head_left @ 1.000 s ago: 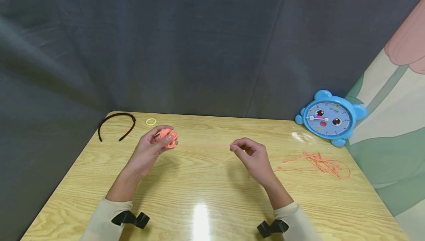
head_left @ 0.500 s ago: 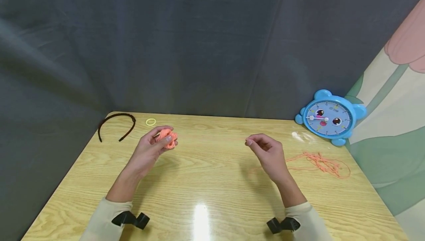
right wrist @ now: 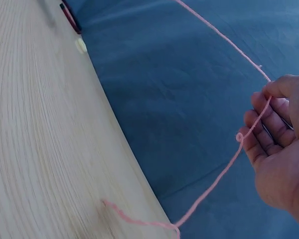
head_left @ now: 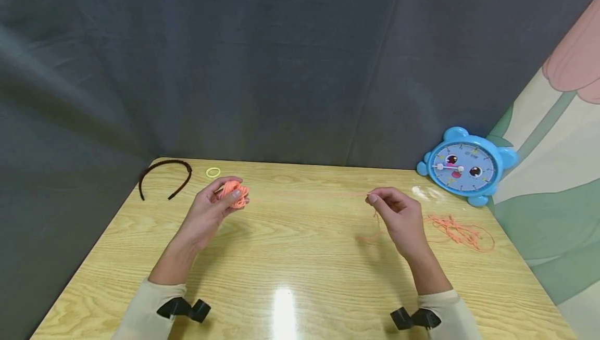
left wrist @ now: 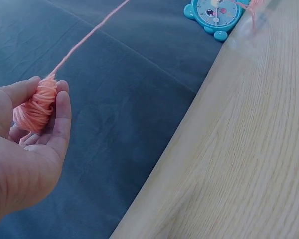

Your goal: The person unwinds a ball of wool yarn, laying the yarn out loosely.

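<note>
My left hand (head_left: 211,212) grips a small wound ball of coral-pink yarn (left wrist: 37,107), thumb on one side and fingers curled round the other. From the ball's top a taut strand (left wrist: 84,40) runs up and away in the left wrist view. Across the table, my right hand (head_left: 398,217) pinches that yarn between thumb and forefinger. Below the pinch, a slack length of strand (right wrist: 209,186) with a small loop hangs down to the tabletop. Right of this hand lies a loose tangle of the same yarn (head_left: 457,230). Both hands are raised above the table.
A blue bear-shaped clock (head_left: 464,165) leans at the back right. At the back left lie a dark headband (head_left: 165,163) and a yellow ring (head_left: 213,172). The wooden table (head_left: 281,256) ends at a dark curtain (head_left: 281,69) behind.
My right hand has moved steadily to the right, away from the left hand, still pinching the strand. The left hand with the yarn ball has barely moved.
</note>
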Demonstrator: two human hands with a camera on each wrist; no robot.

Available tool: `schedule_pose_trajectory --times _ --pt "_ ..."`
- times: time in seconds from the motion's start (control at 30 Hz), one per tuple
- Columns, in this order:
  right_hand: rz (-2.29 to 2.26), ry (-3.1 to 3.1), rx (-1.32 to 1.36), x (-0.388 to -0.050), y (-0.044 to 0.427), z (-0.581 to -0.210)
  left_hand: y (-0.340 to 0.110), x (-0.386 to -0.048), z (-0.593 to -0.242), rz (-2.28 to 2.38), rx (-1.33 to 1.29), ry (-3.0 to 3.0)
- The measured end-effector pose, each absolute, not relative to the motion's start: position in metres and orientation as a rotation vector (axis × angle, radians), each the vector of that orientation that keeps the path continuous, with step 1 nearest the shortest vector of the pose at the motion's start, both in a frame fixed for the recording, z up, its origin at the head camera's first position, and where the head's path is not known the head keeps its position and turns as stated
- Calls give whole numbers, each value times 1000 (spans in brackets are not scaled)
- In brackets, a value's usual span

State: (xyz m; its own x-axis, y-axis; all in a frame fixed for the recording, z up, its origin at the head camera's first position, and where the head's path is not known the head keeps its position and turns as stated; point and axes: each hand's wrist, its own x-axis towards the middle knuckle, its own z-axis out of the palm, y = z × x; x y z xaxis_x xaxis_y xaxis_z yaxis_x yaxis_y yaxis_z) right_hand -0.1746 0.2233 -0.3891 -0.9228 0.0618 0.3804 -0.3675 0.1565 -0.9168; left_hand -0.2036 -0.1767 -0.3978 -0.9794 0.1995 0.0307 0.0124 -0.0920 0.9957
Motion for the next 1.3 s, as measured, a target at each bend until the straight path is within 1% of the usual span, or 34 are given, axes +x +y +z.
schedule_pose_trajectory --times 0.5,0.67,0.87,1.3 --pt "1727 -2132 115 -173 259 -388 -179 -204 -399 2218 233 2024" --pt "1695 -2143 95 -177 273 -385 -179 -204 -399 2215 235 2026" --pt "1805 -2018 99 -180 288 -380 -179 -204 -398 2231 243 2013" --pt "1823 -1984 27 -176 321 -372 -178 -205 -397 2249 223 1990"
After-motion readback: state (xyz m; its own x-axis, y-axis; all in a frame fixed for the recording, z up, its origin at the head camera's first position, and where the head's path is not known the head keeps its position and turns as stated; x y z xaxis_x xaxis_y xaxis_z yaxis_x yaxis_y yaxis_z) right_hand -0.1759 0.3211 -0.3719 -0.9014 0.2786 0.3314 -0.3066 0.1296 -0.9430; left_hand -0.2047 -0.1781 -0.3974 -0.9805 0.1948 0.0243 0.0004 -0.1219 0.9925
